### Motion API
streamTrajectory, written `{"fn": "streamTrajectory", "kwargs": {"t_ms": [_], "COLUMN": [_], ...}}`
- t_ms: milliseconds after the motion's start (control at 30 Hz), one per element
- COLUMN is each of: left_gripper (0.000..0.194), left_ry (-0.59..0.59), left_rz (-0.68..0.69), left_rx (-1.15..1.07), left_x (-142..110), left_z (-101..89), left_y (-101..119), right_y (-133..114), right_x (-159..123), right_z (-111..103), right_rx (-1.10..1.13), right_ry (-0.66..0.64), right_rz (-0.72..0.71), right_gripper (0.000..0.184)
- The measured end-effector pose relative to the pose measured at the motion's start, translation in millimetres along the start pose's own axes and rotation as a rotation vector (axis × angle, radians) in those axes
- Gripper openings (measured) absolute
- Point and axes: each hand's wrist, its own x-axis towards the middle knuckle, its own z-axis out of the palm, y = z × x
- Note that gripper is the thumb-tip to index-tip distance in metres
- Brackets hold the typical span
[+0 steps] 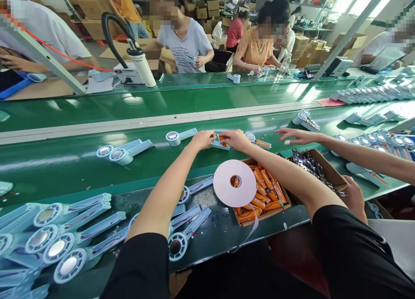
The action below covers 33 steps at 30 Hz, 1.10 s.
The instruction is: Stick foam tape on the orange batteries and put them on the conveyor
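Both my hands are over the green belt, at a light-blue fan housing [220, 146] with an open handle. An orange wrapped battery [222, 139] shows at this handle. My left hand [204, 140] is closed, its fingertips pinched at the handle's left end; what they grip is too small to make out. My right hand [236, 140] has curled fingers pressed together over the battery, and the thing between them is hidden. Right of it lies another housing [262, 143] with an orange battery inside. A fan housing [173, 138] lies left of my left hand.
Below my arms are a white tape roll [223, 182], a box of orange batteries [270, 206] and a box of circuit boards [335, 178]. Many fan housings [68, 251] crowd the left. A co-worker's hand [300, 136] reaches in from the right. People sit across the belt.
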Motion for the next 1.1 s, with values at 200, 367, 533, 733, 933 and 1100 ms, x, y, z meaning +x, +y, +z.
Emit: {"fn": "streamTrajectory", "kwargs": {"t_ms": [200, 367, 533, 733, 933, 1100], "left_gripper": [0.022, 0.019, 0.016, 0.039, 0.076, 0.062], "left_ry": [0.054, 0.082, 0.108, 0.195, -0.076, 0.106], "left_rz": [-0.055, -0.098, -0.063, 0.309, 0.645, 0.654], "left_rx": [-0.081, -0.131, -0.132, -0.089, 0.160, 0.158], "left_x": [7, 9, 2, -86, -193, -222], "left_z": [12.2, 18.4, -0.2, -30.6, -13.1, -3.9], "left_y": [6, 12, 33, 68, 83, 83], "right_y": [7, -1, -26, -32, -64, -100], "right_x": [9, 7, 21, -75, -231, -268], "right_z": [5, 11, -4, -69, -51, -19], "right_rx": [-0.321, -0.418, -0.440, -0.140, 0.371, 0.464], "right_ry": [-0.241, -0.345, -0.418, 0.027, 0.304, 0.193], "right_rz": [-0.011, 0.024, 0.047, 0.108, 0.254, 0.344], "right_gripper": [0.030, 0.042, 0.032, 0.034, 0.047, 0.040]}}
